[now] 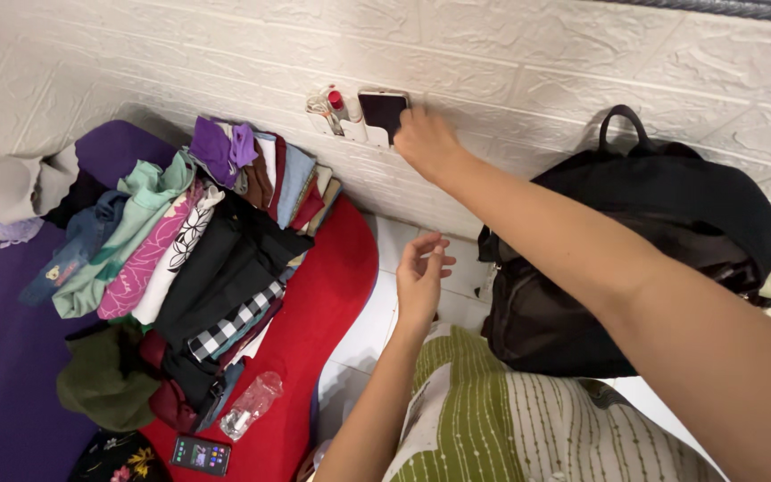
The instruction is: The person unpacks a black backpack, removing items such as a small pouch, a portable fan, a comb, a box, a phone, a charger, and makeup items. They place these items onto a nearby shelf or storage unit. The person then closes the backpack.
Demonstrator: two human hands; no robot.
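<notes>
My right hand [426, 141] reaches out to the white textured wall and holds a dark phone [381, 112] at a small white wall holder [350, 129]. A red-capped tube [336, 103] also stands in that holder. My left hand [421, 277] hovers lower, above the white floor, with its fingers loosely curled and nothing in it. A green and white striped cloth [493, 419] covers my lap below both arms.
A pile of folded clothes [198, 250] in many colours lies on a red mat [323, 295] beside a purple mat [2, 357]. A black backpack [635, 250] leans on the wall at right. A second phone [201, 455] and a clear plastic bag [252, 406] lie near the front.
</notes>
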